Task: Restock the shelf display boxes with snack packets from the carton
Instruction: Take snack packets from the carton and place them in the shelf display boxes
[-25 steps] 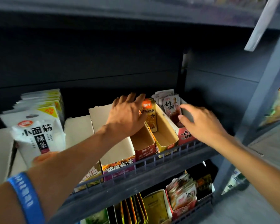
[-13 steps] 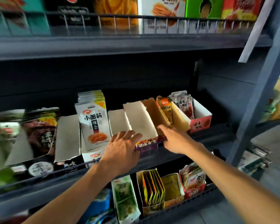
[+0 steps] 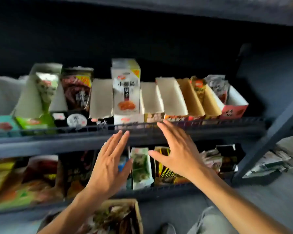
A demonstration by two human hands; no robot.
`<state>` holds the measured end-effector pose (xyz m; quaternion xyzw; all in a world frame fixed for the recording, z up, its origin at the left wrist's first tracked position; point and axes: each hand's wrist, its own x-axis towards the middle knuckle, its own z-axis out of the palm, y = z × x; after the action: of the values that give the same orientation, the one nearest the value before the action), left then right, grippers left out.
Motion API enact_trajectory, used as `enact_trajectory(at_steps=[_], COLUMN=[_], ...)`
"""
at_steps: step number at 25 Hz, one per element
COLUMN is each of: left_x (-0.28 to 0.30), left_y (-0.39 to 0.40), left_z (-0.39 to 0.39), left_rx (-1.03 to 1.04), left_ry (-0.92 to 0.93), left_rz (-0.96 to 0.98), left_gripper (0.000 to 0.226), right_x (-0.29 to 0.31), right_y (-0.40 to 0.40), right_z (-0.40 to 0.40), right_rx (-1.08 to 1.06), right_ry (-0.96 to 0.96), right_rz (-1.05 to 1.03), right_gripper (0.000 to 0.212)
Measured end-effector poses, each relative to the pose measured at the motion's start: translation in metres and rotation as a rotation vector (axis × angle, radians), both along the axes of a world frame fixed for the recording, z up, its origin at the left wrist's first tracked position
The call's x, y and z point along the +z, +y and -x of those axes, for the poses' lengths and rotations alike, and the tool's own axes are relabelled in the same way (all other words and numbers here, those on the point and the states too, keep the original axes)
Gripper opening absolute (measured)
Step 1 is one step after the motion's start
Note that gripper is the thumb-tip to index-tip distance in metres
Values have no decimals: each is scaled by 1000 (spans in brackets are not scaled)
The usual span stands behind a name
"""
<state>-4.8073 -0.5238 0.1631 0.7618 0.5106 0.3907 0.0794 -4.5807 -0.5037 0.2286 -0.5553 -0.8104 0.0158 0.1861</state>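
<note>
Before the dark steel shelving unit [image 3: 142,137], you stand with both hands empty and the restocking only partly done. Along the upper shelf runs a row of display boxes, several showing bare cardboard floors: two pale empty boxes [image 3: 172,98] and two brown empty boxes [image 3: 192,98] right of centre look the neediest, while the white noodle-snack box [image 3: 126,92] stands well filled. At the bottom edge of the view sits the open carton [image 3: 115,217], loose snack packets [image 3: 108,215] heaped inside, right under your left forearm. Your left hand [image 3: 108,166] hovers before the lower shelf, fingers straight and together, holding nothing. Your right hand [image 3: 178,151] is spread, fingers splayed and released, fingertips near the wire rail [image 3: 210,122] of the upper shelf without clearly touching it. The step in hand is probably a reach back down for stock. Read the box fronts before you drop; motion blur hides the print here. Gather a squared stack of one flavour, then slide it upright into its matching box, faces forward.
</note>
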Motion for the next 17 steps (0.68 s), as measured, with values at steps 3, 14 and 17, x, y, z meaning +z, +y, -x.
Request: enact_trajectory(at_steps=[3, 14, 17], left_x=[-91, -270, -291], left_y=[-76, -189, -185], left_z=[58, 139, 141], left_rx=[186, 27, 38], left_ry=[-139, 253, 207], left_rz=[291, 1282, 1315], left_gripper=[61, 56, 46], right_x=[-66, -296, -309], right_y=[-37, -106, -99], right_z=[56, 124, 135], right_rx=[205, -217, -507], right_ry=[-91, -17, 162], right_rz=[153, 917, 819], right_gripper=[81, 63, 79])
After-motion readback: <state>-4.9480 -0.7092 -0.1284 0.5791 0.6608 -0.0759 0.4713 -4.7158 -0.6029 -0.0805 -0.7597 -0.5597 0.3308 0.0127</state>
